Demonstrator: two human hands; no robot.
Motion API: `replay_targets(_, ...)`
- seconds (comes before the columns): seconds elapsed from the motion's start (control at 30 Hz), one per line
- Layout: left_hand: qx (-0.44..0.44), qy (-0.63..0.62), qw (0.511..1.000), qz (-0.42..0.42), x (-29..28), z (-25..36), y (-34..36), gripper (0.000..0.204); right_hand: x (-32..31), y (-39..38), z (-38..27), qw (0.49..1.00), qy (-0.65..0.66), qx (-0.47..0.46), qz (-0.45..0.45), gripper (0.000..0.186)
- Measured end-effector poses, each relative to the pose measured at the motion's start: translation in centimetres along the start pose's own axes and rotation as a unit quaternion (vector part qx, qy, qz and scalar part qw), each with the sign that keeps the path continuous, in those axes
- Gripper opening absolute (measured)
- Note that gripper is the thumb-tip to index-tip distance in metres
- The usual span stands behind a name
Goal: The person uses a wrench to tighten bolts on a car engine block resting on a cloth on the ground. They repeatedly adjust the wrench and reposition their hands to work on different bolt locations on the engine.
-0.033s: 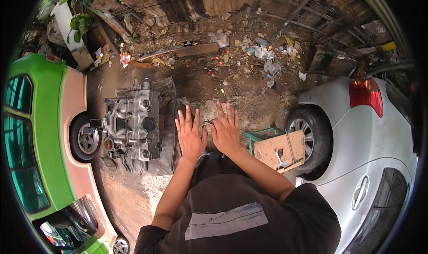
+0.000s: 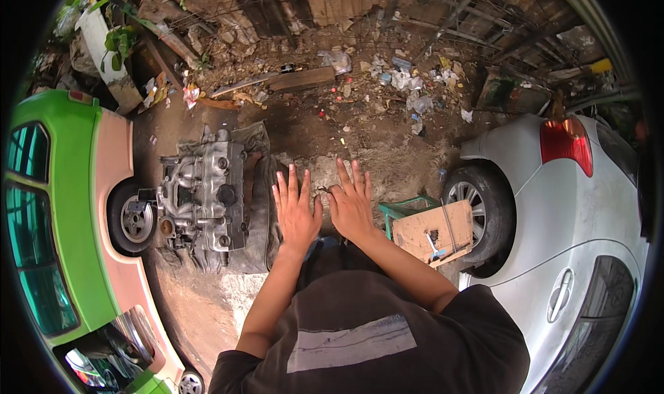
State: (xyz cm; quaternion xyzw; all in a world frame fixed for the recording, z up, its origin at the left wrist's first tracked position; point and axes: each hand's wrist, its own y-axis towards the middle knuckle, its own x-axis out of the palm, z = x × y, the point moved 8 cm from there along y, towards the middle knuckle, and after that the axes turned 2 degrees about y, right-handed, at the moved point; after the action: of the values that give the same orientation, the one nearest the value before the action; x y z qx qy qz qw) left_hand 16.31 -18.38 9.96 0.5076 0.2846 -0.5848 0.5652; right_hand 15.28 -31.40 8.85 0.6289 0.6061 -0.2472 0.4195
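Grey, oil-stained metal makes up the bulky engine assembly with curved pipes [image 2: 207, 190], which sits left of centre in the frame on a dark crumpled sheet [image 2: 261, 221] spread over the ground. Just right of that sheet's edge, near the middle of the frame, the person's left hand [image 2: 299, 217] is held flat, palm down, fingers spread, gripping nothing. Beside it, the right hand [image 2: 353, 207] is likewise stretched out, holding nothing that shows; a small dark thing [image 2: 322, 189] appears in the gap between the two, and whether it touches the right hand cannot be told. The step looks like a pause, with neither hand working on anything; handling the engine assembly from this pose would call for a reach toward the left of the frame and curled fingers. Right of centre, a tan board [image 2: 429, 231] lies over a green frame [image 2: 391, 211], bearing a small blue-and-white item [image 2: 437, 255]. Farther out stand a green-and-pink vehicle [image 2: 69, 141] at far left and a silver car [image 2: 532, 214] at far right; pale litter [image 2: 408, 83] lies scattered across the upper middle.
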Motion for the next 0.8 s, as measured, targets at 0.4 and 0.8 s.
replay_targets(0.4, 0.135, -0.077, 0.985, -0.075, 4.9, 9.2, -1.9, 0.067, -5.6, -7.8, 7.6, 0.984, -0.053, 0.137, 0.097, 0.017)
replay_targets(0.8, 0.338, -0.086, 0.924, -0.156, 4.9, 11.1, -5.7, 0.067, -4.9, -19.0, 3.9, 0.914, -0.088, 0.338, 0.206, 0.015)
